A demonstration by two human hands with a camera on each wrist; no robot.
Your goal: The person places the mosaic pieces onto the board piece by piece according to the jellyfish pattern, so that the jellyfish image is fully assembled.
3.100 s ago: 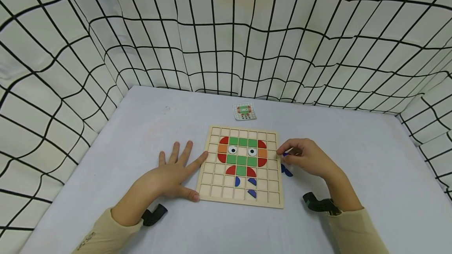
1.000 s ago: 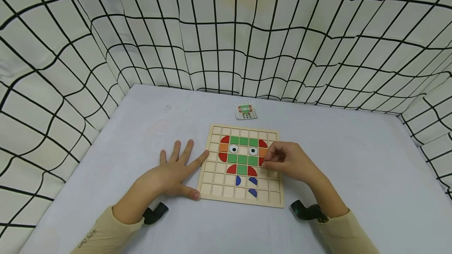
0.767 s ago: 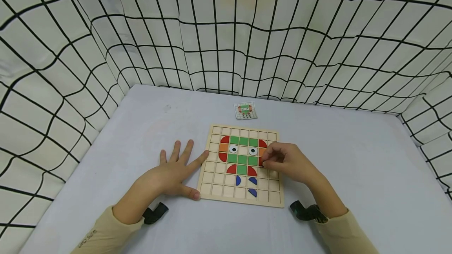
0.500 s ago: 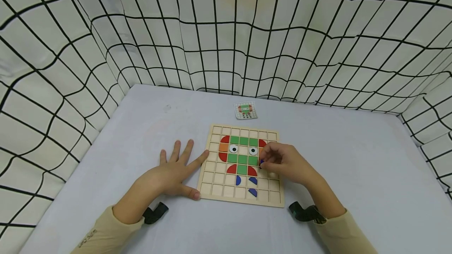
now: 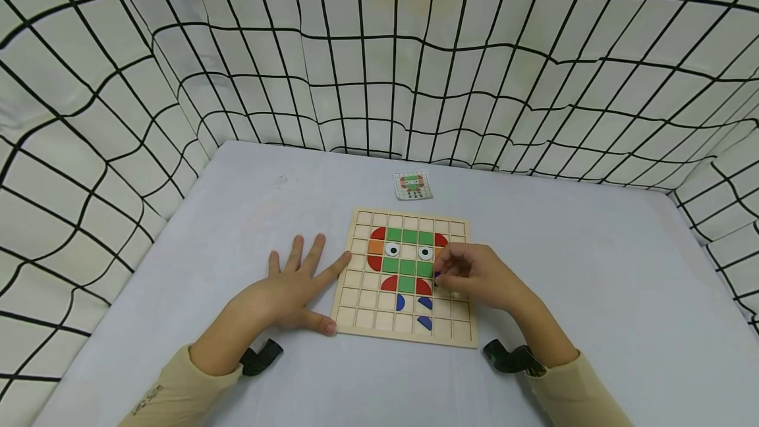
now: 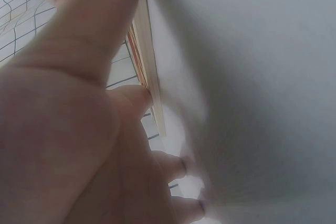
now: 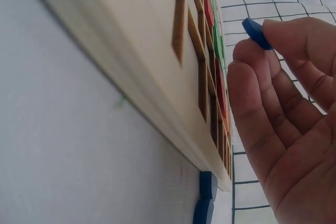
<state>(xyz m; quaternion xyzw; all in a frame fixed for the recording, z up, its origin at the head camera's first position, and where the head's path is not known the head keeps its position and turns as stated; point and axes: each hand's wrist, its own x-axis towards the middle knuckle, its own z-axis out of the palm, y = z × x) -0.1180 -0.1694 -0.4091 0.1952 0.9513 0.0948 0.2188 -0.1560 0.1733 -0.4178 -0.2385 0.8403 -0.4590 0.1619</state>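
Note:
My right hand (image 5: 480, 273) pinches a small blue half-round tile (image 7: 256, 34) between thumb and fingers, above the right side of a wooden grid board (image 5: 366, 299). My left hand (image 5: 284, 296) lies flat with fingers spread, its index fingertip and thumb at the board's left edge. The board bears a face figure of green tiles (image 5: 406, 267), red rounded tiles (image 5: 388, 283), orange tiles (image 5: 376, 249) and two eye tiles (image 5: 392, 250). Below sit three blue half-round tiles, one in the left column (image 5: 400, 302). My right hand hides some right-hand squares.
Past the board lies a small picture card (image 5: 413, 185) printed with a similar figure. Loose blue tiles (image 7: 208, 184) lie on the white table beside the board's right edge. Black netting (image 5: 367, 71) over white walls encloses the table at the back and sides.
My right hand has come left from the loose blue tiles at the board's right edge to over the board, carrying one blue tile. It then shifted slightly nearer. My left hand has stayed put.

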